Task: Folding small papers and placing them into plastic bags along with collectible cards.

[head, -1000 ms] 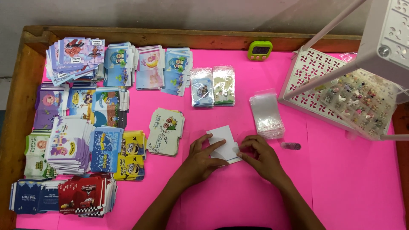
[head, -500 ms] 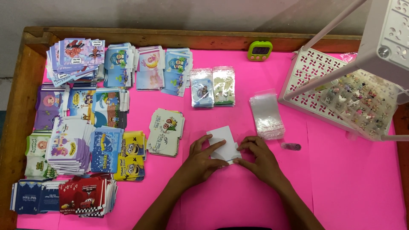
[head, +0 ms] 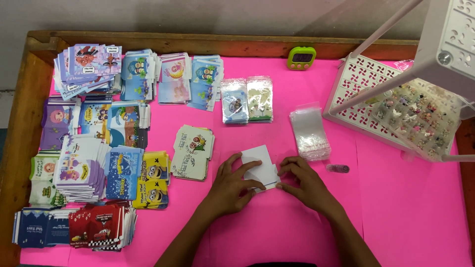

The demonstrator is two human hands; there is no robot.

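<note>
A small white card [head: 260,168] lies flat on the pink worktop [head: 396,207] between both hands, its long axis tilted from upper left to lower right. The left hand [head: 232,185] covers its left edge, fingers [head: 250,165] spread and pressing down; the right hand [head: 304,180] pinches its right edge. Both touch it (neither is nearer). The card is plain and blank, perhaps folded.

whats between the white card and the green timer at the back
In the head view, only bare pink table cover lies between the white card and the green timer; the clear sleeves sit just right of that line.
</note>
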